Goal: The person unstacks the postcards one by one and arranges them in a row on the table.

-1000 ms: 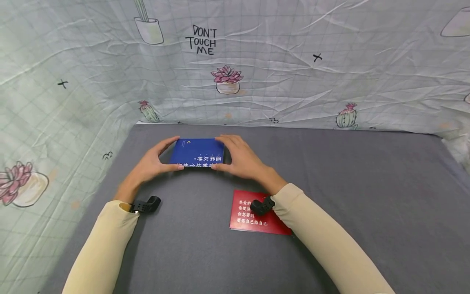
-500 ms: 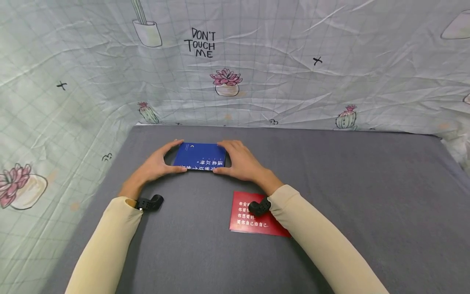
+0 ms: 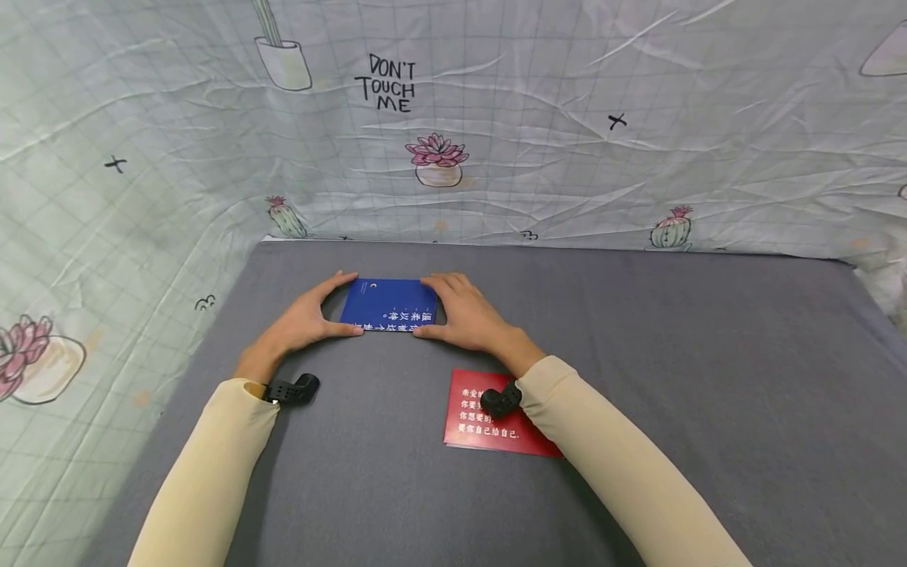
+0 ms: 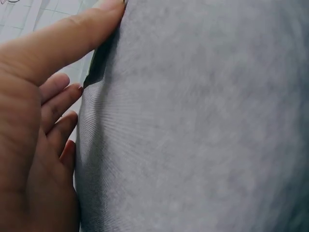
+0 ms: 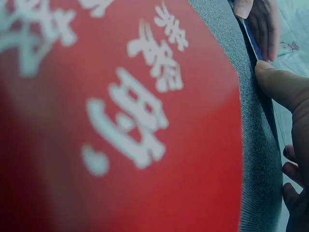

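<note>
A blue card (image 3: 390,301) printed with white characters and a small moon lies flat at the back left of the grey tabletop. My left hand (image 3: 301,320) holds its left end, thumb at the near corner and fingers at the far one. At the right end, my right hand (image 3: 464,313) grips it the same way. Only the thumb (image 4: 72,41) and curved fingers of the left hand show in the left wrist view; the card is barely visible there. In the right wrist view, the right thumb (image 5: 280,84) touches the card's thin edge.
A red card (image 3: 482,433) with white characters lies nearer, partly under the right forearm and its wrist camera (image 3: 501,400); a second edge shows beneath it. Printed cloth (image 3: 538,157) hangs behind the grey table (image 3: 673,378) and along its left side.
Both hands have brought the blue card slightly down and to the right in the head view, keeping their grip. The red card has stayed in place.
</note>
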The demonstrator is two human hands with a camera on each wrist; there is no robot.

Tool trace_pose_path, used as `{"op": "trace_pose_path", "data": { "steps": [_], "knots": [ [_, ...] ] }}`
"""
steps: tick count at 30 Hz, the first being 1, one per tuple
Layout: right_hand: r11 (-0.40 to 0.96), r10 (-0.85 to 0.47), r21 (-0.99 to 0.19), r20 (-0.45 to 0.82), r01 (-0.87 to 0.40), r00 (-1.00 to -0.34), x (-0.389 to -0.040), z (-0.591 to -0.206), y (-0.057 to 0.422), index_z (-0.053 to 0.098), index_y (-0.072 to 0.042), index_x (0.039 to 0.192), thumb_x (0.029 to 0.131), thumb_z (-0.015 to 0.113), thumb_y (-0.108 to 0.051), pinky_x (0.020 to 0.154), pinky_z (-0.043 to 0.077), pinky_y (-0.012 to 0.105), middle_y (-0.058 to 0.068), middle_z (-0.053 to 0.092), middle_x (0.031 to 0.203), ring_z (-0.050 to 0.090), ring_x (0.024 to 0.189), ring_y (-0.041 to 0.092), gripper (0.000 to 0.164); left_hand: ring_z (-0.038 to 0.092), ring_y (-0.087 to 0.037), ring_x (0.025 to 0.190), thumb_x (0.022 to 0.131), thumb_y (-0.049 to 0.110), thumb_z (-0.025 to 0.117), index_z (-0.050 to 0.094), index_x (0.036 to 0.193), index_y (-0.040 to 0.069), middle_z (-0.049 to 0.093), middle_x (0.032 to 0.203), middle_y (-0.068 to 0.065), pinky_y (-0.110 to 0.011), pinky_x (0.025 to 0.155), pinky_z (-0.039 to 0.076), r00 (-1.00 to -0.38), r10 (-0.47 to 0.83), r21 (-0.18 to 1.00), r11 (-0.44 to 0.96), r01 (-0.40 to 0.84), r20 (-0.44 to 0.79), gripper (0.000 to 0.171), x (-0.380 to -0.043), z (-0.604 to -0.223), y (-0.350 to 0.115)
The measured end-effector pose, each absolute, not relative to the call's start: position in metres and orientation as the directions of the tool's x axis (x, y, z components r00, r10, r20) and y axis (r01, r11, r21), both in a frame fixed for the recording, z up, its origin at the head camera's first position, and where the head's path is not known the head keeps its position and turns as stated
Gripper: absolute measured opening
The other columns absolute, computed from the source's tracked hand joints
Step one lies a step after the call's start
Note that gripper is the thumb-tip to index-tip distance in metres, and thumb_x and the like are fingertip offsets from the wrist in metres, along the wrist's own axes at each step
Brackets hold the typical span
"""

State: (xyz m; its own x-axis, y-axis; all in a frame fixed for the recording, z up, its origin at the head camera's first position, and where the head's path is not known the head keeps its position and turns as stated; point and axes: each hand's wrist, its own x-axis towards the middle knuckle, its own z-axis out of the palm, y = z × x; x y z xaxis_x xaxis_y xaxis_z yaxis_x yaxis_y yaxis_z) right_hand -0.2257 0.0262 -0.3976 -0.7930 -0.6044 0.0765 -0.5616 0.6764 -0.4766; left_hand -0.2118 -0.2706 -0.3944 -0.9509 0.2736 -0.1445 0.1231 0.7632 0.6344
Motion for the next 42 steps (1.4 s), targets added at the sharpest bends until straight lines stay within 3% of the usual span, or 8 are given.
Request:
{"op": "trace_pose_path", "data": {
  "steps": [23, 42],
  "knots": [
    [0.694, -0.606, -0.463, 0.036, -0.551, -0.795, -0.222, -0.404, 0.027, 0.033, -0.010, 0.148, 0.081, 0.068, -0.055, 0.112, 0.020, 0.046, 0.009, 0.028, 0.153, 0.020, 0.141, 0.026, 0.088, 0.011, -0.033, 0.143, 0.071, 0.033, 0.085, 0.029, 0.151, 0.014, 0.015, 0.157, -0.017, -0.057, 0.111, 0.013, -0.946, 0.318, 0.646, 0.736, 0.201, -0.068, 0.099, -0.210, -0.404, -0.271],
    [0.686, -0.610, -0.462, 0.055, -0.561, -0.791, -0.221, -0.407, 0.025, 0.027, -0.008, 0.150, 0.084, 0.068, -0.051, 0.113, 0.019, 0.045, 0.011, 0.027, 0.153, 0.020, 0.141, 0.026, 0.089, 0.013, -0.036, 0.142, 0.073, 0.032, 0.084, 0.032, 0.149, 0.014, 0.017, 0.156, -0.018, -0.056, 0.111, 0.013, -0.952, 0.302, 0.649, 0.733, 0.204, -0.042, 0.094, -0.207, -0.407, -0.274]
  ]
}}
